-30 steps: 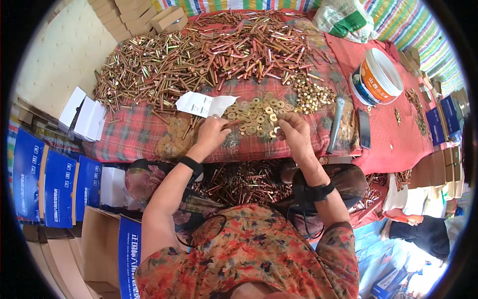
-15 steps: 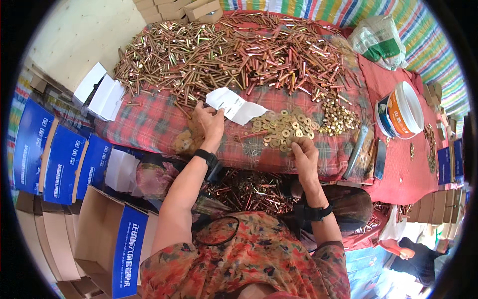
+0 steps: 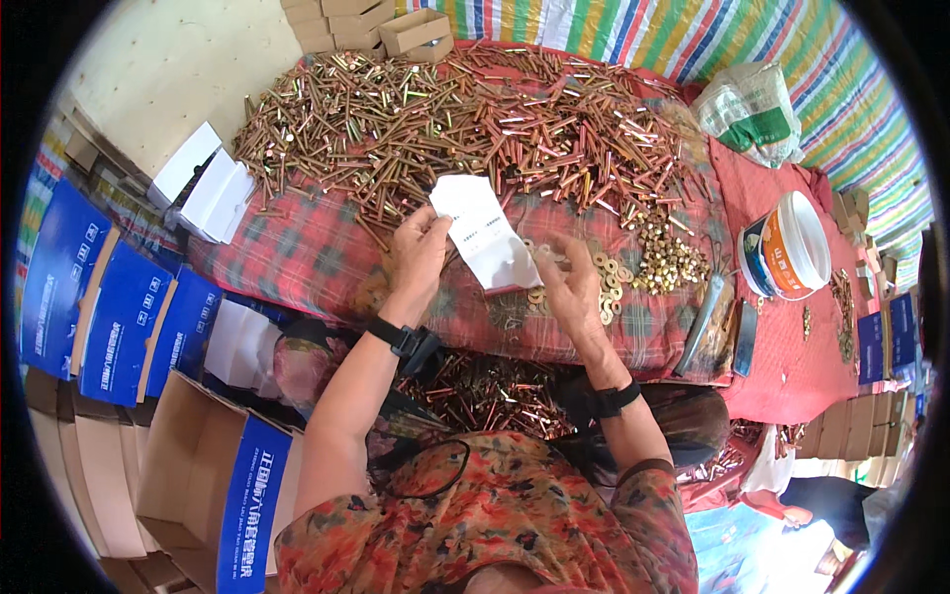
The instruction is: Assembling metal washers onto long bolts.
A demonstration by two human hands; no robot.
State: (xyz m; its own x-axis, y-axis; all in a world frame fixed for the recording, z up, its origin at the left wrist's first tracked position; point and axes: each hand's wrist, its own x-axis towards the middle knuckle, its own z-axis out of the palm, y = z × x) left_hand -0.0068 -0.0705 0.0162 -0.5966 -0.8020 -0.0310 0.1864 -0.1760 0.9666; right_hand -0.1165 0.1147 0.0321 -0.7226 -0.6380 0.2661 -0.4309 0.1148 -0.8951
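My left hand (image 3: 420,249) is closed on the left edge of a creased white paper sheet (image 3: 485,238) with printed lines, tilted up over the checked cloth. At the paper's right edge is my right hand (image 3: 574,297), fingers bent and blurred; I cannot tell whether they grip it. Flat brass-coloured washers (image 3: 612,277) lie beside and partly under that hand. To their right sits a heap of small gold-coloured nuts (image 3: 665,259). Beyond the paper spreads a large pile of long metal bolts (image 3: 416,124), coppery and yellowish.
A white bucket (image 3: 787,247) stands at the right, near a metal tool with a long handle (image 3: 701,322). White cartons (image 3: 213,193) and blue-faced boxes (image 3: 119,322) are at the left. An open cardboard box (image 3: 193,465) is beside my left arm. More bolts (image 3: 485,396) lie below the cloth's edge.
My left hand has raised and turned the paper sheet, shifting it slightly right. My right hand has moved left and up from the washers to the paper's right edge.
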